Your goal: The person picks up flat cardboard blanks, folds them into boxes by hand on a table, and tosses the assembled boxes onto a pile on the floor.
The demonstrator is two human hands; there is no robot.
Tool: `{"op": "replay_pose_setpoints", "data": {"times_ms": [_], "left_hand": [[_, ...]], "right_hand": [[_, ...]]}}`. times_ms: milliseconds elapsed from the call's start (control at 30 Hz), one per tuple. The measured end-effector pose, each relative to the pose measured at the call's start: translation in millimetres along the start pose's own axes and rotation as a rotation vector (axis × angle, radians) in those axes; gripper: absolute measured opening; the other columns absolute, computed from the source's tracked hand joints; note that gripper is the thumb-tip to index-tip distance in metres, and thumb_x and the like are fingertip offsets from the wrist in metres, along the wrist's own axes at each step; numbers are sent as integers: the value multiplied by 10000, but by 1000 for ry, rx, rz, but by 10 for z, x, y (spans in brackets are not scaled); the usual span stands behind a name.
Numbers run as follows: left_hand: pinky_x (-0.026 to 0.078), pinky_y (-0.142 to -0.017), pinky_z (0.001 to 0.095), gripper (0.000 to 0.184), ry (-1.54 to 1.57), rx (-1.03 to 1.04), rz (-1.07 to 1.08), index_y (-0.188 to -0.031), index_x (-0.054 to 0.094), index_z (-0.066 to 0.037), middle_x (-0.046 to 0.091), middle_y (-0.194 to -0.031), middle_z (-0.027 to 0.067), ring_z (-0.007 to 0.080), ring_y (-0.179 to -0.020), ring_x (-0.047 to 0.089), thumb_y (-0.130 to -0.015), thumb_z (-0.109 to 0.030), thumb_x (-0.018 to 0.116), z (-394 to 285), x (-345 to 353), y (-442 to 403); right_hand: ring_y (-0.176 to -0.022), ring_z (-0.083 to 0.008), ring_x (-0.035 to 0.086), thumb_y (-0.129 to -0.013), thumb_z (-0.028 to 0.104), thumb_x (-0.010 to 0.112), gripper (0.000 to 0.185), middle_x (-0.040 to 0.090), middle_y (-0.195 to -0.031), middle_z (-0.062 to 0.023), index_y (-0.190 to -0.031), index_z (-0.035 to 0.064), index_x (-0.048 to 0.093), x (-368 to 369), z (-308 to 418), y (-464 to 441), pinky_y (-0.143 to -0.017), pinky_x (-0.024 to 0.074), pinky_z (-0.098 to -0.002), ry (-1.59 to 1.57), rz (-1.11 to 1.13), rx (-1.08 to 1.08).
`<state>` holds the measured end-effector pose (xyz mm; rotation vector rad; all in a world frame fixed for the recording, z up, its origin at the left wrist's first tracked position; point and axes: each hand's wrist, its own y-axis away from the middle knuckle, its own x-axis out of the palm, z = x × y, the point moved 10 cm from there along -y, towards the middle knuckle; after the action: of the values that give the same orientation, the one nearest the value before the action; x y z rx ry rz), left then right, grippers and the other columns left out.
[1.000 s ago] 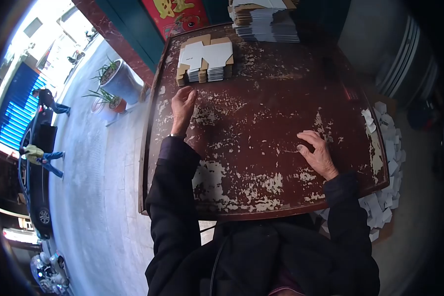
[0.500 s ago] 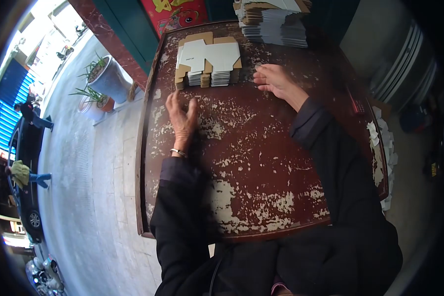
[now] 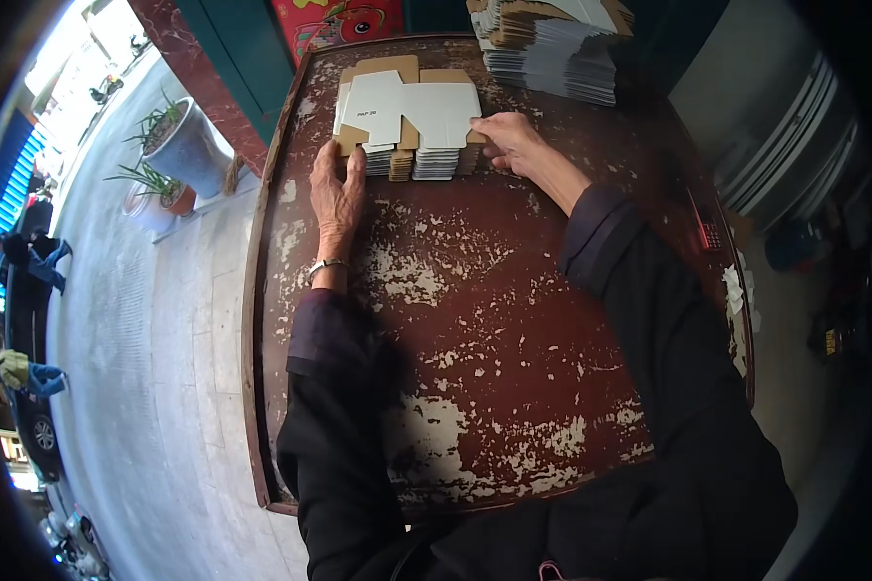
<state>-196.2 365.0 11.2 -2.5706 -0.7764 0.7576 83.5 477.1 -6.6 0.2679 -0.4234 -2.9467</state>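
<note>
A stack of flat die-cut cardboard pieces (image 3: 436, 105), white on top with brown flaps, lies near the far left of the worn red-brown table (image 3: 513, 320). My left hand (image 3: 337, 189) is at the stack's near left corner, thumb and fingers apart, fingertips touching the brown flap. At the right edge, my right hand (image 3: 515, 143) pinches the top piece between thumb and fingers. The top piece looks slightly raised above the others.
A taller stack of similar cardboard (image 3: 552, 58) stands at the table's far edge. A red device with keys (image 3: 707, 232) and white scraps (image 3: 734, 289) lie at the right edge. Potted plants (image 3: 189, 150) stand left, and people walk beside a dark car outside.
Both hands have moved forward to the near stack. My right hand came across from the right and closed on the top piece's edge. The view has shifted.
</note>
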Motion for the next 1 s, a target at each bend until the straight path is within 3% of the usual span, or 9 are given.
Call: {"op": "replay_pose_setpoints", "data": {"times_ms": [233,400,700,1000], "left_hand": [[467,-943,375,613,25,-10,17,-1288,532,33,606,-1240,189,309,-1113,589,-913,-449,590,-49,-17,21],[483,-909,358,607,123,-56,-12,-1280,541,33,627,-1198,187,289,-1074,607,-919,-453,587,-5,-62,66],[483,-882,310,566,314,-92,-104,-1260,552,53,641,-1144,174,235,-1017,608,-922,-397,617,102,-159,76],[495,-817,281,480,420,-195,-104,-1206,589,53,663,-1059,143,187,-904,608,-915,-325,645,164,-362,354]], "right_hand": [[-525,-86,489,-875,213,704,169,604,-730,-24,-885,55,644,5,98,-8,-401,359,-215,120,-3,21],[-488,-105,478,-852,161,700,142,553,-651,-35,-837,37,632,65,170,54,-381,349,-241,1,2,9],[-456,-113,490,-830,125,682,88,557,-616,-20,-787,70,629,319,31,132,-376,339,-247,-325,175,176],[-494,-100,502,-849,142,662,101,599,-696,-37,-861,60,606,317,83,650,-399,344,-226,-148,165,78]]}}
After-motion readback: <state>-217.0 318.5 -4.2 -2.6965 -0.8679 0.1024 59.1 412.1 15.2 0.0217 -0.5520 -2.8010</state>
